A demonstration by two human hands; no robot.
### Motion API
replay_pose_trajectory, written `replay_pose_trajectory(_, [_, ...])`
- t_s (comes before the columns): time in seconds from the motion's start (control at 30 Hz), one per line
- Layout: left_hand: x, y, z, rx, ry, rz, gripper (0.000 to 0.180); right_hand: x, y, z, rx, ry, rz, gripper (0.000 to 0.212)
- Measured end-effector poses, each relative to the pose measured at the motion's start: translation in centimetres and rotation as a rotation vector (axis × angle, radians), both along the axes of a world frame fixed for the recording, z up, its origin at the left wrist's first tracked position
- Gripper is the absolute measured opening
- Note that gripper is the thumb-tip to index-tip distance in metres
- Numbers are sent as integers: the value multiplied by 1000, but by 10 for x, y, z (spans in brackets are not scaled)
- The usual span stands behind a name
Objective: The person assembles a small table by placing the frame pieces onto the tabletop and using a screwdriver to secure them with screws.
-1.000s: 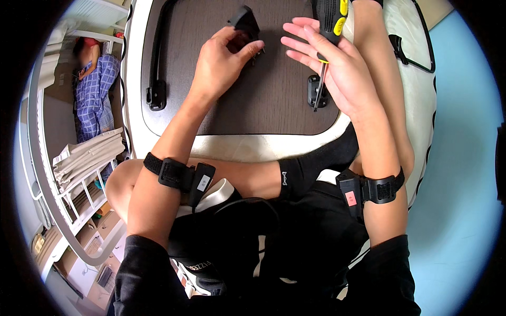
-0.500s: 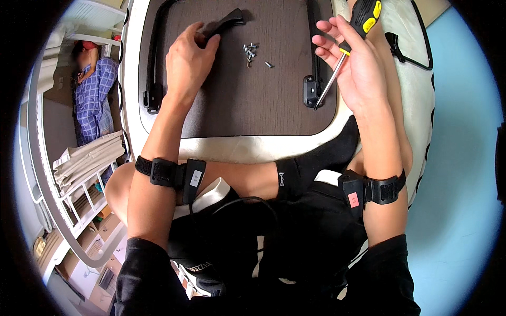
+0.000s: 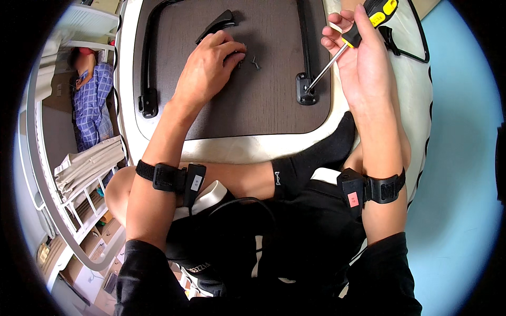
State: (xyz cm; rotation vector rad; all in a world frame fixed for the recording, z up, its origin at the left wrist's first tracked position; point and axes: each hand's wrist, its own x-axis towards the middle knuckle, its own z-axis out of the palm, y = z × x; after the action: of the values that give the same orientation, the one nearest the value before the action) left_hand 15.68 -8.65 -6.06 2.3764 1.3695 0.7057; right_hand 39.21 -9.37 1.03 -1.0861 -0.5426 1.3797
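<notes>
My left hand (image 3: 208, 66) reaches over a dark wood-grain board (image 3: 253, 118). Its thumb and bent fingers close in on the small pile of screws, hiding most of them; what is pinched cannot be made out. A few loose screws (image 3: 256, 63) show beside the fingertips. Just beyond the knuckles lies a black curved plastic piece (image 3: 217, 25). My right hand (image 3: 366, 68) holds a screwdriver (image 3: 378, 18) with a black and yellow handle between thumb and palm, other fingers loosely curled. Its metal shaft slants down-left, with the tip at the black bracket (image 3: 307, 90) on the board's right side.
Black metal legs (image 3: 147, 58) run along the board's left and right sides. The board lies on pale bedding (image 3: 237, 150), before my crossed legs. Right of it is a black bent rod (image 3: 421, 37). Far left, a person (image 3: 94, 100) in blue plaid lies beyond a white bed rail (image 3: 39, 174).
My left hand has let go of the black plastic piece and shifted right to the screws. My right hand has risen slightly rightward, and the screwdriver tip moved from beside the bracket onto it.
</notes>
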Motion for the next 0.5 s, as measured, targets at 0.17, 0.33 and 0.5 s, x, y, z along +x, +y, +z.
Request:
replay_pose_trajectory(0.17, [3, 0, 2, 18, 2, 9, 16, -1, -1, 2, 10, 5, -15, 28])
replay_pose_trajectory(0.33, [4, -3, 2, 24, 38, -10, 16, -1, 0, 3, 26, -35, -15, 32])
replay_pose_trajectory(0.5, [3, -3, 4, 26, 57, -50, 16, -2, 0, 1, 40, -42, -14, 34])
